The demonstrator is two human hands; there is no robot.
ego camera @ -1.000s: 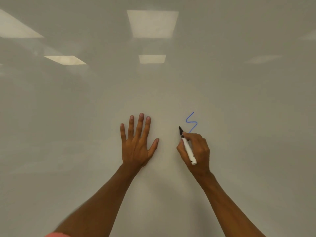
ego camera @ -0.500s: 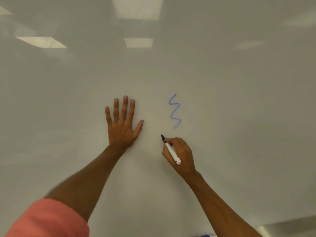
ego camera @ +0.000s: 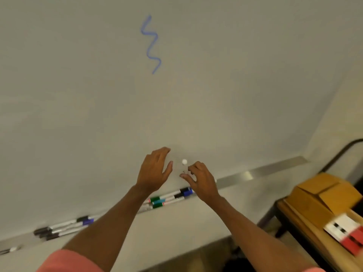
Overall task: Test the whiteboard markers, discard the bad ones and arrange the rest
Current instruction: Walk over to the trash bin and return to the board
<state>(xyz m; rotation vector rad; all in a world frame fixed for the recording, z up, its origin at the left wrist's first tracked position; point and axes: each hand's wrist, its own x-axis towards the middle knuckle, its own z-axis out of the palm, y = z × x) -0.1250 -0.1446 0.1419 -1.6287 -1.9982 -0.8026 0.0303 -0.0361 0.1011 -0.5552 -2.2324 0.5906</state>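
A blue squiggle (ego camera: 151, 45) is drawn high on the whiteboard (ego camera: 235, 75). Below it, my right hand (ego camera: 200, 181) pinches a white-bodied marker (ego camera: 184, 161) in front of the board; the marker is blurred and only its white end shows clearly. My left hand (ego camera: 155, 169) hovers just left of that marker with its fingers relaxed and holds nothing. More markers lie in the metal tray (ego camera: 255, 173) under the board: a green-capped group (ego camera: 157, 201), a blue-capped one (ego camera: 186, 191), and a dark and blue group (ego camera: 64, 226) farther left.
At the right stands a wooden table (ego camera: 294, 216) with a brown cardboard box (ego camera: 322, 195) and a red and white box (ego camera: 349, 232). A dark cable (ego camera: 337, 154) curves along the wall above it. The floor lies below the tray.
My view has dropped, so the tray and table now show. My right hand has come down off the board with the marker, and my left hand has left the board and moved beside it.
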